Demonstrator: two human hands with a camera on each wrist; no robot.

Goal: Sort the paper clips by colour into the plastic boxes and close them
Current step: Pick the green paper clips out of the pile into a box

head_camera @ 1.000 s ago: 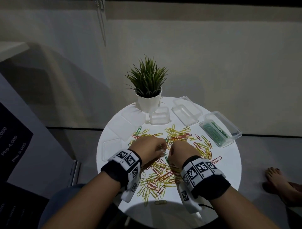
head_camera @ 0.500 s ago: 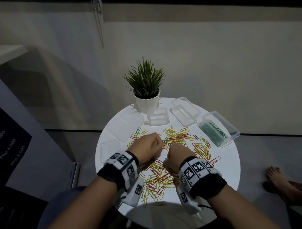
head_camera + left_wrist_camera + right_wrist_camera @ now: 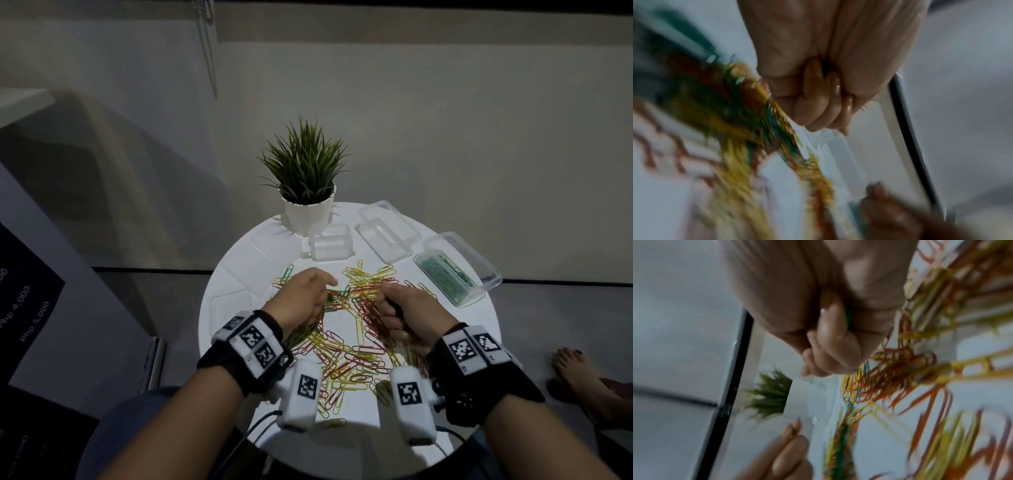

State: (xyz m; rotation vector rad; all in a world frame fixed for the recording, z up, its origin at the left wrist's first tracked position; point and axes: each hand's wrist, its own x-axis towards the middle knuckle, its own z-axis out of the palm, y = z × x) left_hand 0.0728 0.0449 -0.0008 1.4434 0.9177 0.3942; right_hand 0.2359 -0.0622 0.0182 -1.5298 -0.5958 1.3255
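Yellow, red and green paper clips (image 3: 346,346) lie in a loose pile on the round white table (image 3: 455,329). My left hand (image 3: 305,294) hovers over the pile's far left part. Its fingers (image 3: 818,97) are curled tight into the palm and no clip shows inside. My right hand (image 3: 407,308) is a fist over the pile's right part. Something green (image 3: 847,318) is held between its thumb and fingers. A clear box (image 3: 448,274) at the far right holds green clips, with its lid open behind it. Both wrist views are motion-blurred.
Two empty clear boxes (image 3: 380,236) (image 3: 330,246) stand at the back beside a potted plant (image 3: 306,192). Flat clear lids (image 3: 229,305) lie on the table's left side. A person's bare foot (image 3: 582,377) is on the floor to the right.
Both hands met over the middle of the pile a second ago. They have since drawn apart, left hand to the left, right hand to the right.
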